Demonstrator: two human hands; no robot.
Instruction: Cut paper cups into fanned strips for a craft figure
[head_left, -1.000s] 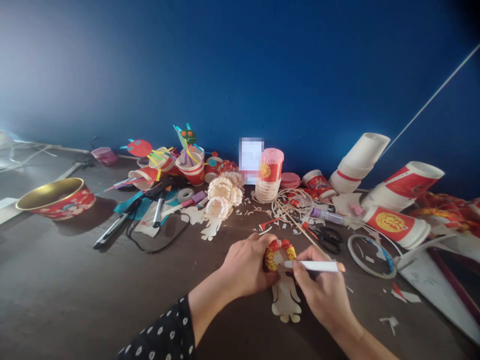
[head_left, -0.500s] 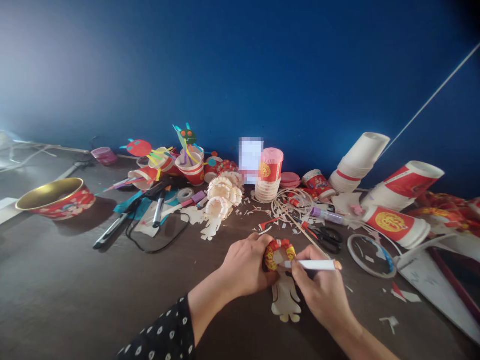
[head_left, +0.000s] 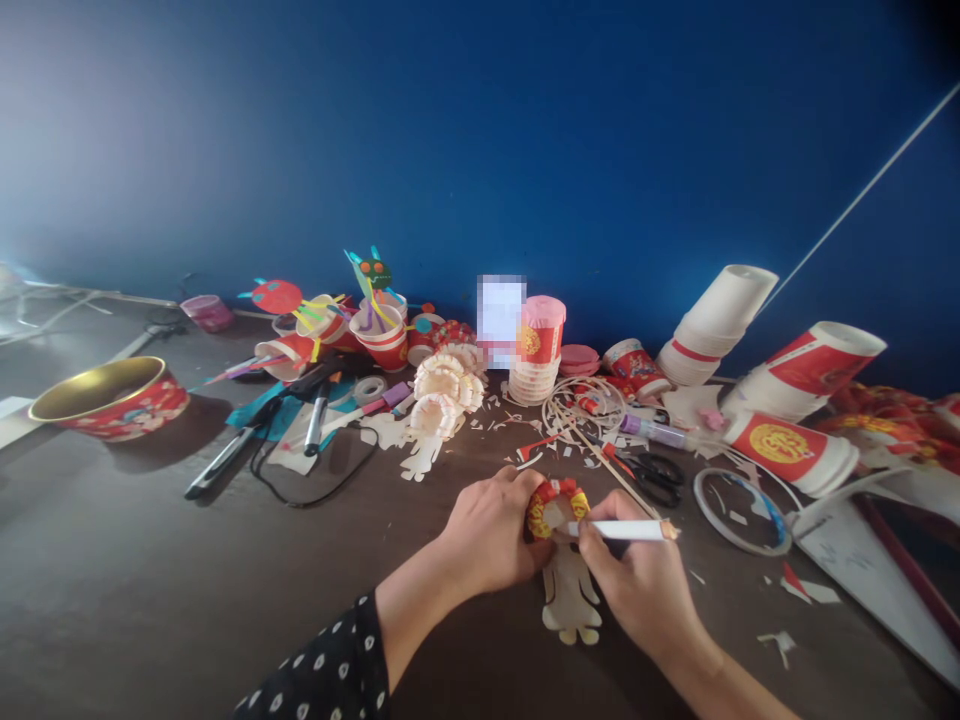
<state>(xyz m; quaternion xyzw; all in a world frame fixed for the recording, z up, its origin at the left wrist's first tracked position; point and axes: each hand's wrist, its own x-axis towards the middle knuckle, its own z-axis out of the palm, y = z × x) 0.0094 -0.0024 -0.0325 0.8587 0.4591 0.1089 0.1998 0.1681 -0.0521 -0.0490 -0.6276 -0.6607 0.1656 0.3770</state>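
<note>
Head view: hands just apart, lower centre of frame, working on paper cutout figure (head_left: 570,605).
L hand (head_left: 491,530) clamps red-yellow ring (head_left: 553,508) to steady it; R hand (head_left: 637,578) grips white marker (head_left: 622,530), end at ring.

Dark table (head_left: 187,590) littered with paper scraps (head_left: 778,645)

The left hand (head_left: 491,535) hides part of the red and yellow paper ring (head_left: 553,492). Far ahead of the right hand (head_left: 637,585), one white card (head_left: 501,320) is blurred, so what is on it cannot be told. The black dotted sleeve (head_left: 322,665) is cut by the lower edge.
</note>
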